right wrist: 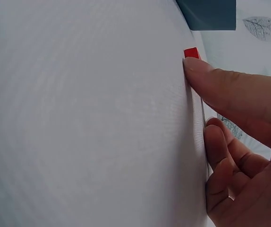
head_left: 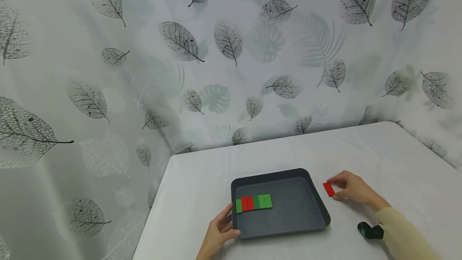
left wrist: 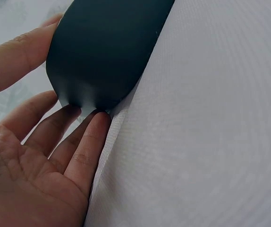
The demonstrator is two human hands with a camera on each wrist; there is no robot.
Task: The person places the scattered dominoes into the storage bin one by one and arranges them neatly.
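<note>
A dark grey tray (head_left: 288, 216) lies on the white table, with a row of red tiles (head_left: 247, 203) and green tiles (head_left: 265, 201) near its left wall. My left hand (head_left: 215, 232) holds the tray's near left corner, thumb at the front edge and fingers along the left side. In the left wrist view its fingertips (left wrist: 100, 120) touch the tray's outer wall (left wrist: 105, 52). To the right of the tray, my right hand (head_left: 351, 187) pinches a single red tile (head_left: 329, 189) by its ends, at the tabletop. The thumb hides most of that tile (right wrist: 191, 52) in the right wrist view.
A wrist strap with a dark green-black device (head_left: 370, 231) is at the right sleeve (head_left: 406, 234). The white tablecloth (head_left: 202, 179) spreads around the tray. Behind and to the left hangs a leaf-patterned curtain (head_left: 231, 75).
</note>
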